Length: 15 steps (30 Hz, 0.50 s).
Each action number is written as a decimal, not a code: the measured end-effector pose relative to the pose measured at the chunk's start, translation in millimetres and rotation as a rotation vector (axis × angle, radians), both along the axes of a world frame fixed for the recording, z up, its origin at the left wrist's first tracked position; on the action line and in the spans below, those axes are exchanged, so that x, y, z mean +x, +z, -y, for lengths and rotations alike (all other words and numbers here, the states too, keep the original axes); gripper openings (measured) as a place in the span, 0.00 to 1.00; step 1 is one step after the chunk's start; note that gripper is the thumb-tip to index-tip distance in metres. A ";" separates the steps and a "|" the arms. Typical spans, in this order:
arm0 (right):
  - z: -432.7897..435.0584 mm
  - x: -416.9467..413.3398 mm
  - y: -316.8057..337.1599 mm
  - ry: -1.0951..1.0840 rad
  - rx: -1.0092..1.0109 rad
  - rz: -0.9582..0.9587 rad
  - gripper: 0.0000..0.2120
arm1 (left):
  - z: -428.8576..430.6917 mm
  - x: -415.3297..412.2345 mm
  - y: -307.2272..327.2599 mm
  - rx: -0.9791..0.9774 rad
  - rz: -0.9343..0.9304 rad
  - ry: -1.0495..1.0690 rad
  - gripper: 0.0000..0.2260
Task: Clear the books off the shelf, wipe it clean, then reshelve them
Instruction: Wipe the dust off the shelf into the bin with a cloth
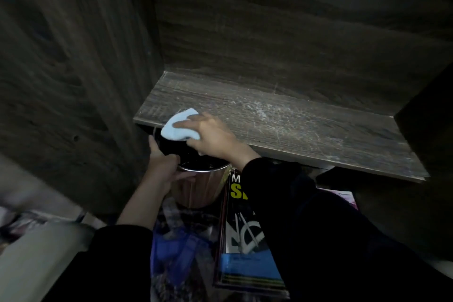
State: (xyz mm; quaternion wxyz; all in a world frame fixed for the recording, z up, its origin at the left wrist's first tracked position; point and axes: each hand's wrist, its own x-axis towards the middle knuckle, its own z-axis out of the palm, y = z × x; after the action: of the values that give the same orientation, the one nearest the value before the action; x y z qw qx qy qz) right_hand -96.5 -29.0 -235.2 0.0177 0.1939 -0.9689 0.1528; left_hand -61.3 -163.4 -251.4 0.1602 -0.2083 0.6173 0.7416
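Shelf: a dark grey-brown, wood-grained board marked with pale dusty streaks over its middle and right part. Its long axis runs left to right, slanting from upper left to lower right in this view, with the front edge toward the camera. It is bounded by the left side panel, the back panel and the right side panel. The board's top lies open from the cloth rightward. The right hand, fingers curled, holds a light blue cloth at the front left edge, where the cloth overhangs the mouth of a metal bin. The left hand grips the bin's rim just below that edge. Books lie flat beneath the shelf, partly hidden by the right sleeve.
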 end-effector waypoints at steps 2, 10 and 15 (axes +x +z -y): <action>-23.7 -1.5 3.3 -0.083 -0.227 -0.040 0.25 | 0.3 -1.6 -2.5 0.012 0.005 0.009 0.42; -199.7 30.6 20.8 -0.826 -0.123 -0.255 0.19 | -0.1 -9.1 -11.1 -0.002 -0.024 -0.004 0.38; -285.0 61.5 42.7 -1.148 0.158 -0.092 0.18 | -0.5 -12.9 -16.4 0.001 -0.019 -0.013 0.39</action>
State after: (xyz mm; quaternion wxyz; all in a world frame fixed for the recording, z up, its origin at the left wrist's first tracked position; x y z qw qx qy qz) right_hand -35.0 256.0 -192.5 0.1252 -0.3555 -0.9255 0.0375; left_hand -74.2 -162.9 -267.9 0.1594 -0.1972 0.6198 0.7427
